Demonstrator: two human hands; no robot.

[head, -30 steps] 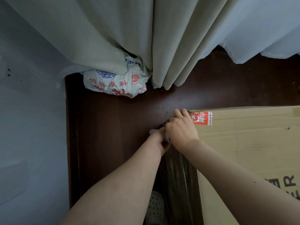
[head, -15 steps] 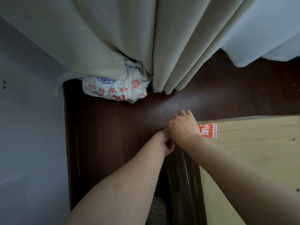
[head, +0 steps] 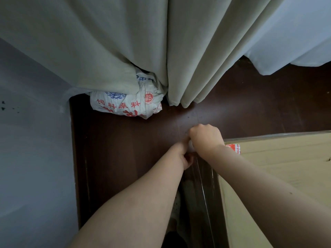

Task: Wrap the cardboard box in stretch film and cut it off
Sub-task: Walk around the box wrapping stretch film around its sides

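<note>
The cardboard box [head: 279, 169] fills the lower right, with a red-and-white label [head: 233, 148] at its far left corner. Glossy stretch film [head: 204, 187] runs down the box's left side, and a film edge shows along the far rim. My right hand [head: 206, 138] is curled over just beyond that corner. My left hand [head: 185, 155] is curled right beside it, fingers tucked under. Between them a small pale piece [head: 191, 146] shows, seemingly the end of the film roll, which both hands grip. The rest of the roll is hidden.
The dark brown floor [head: 125, 158] lies left of the box. A white printed sack [head: 125, 105] sits under the grey-green curtain [head: 143, 42] at the back. A pale wall [head: 32, 149] closes the left side. A white perforated shoe [head: 176, 203] shows under my left forearm.
Both hands have shifted a little away from the box corner, together. My right hand no longer covers the red label's left end. The view has tilted, so the box sits lower.
</note>
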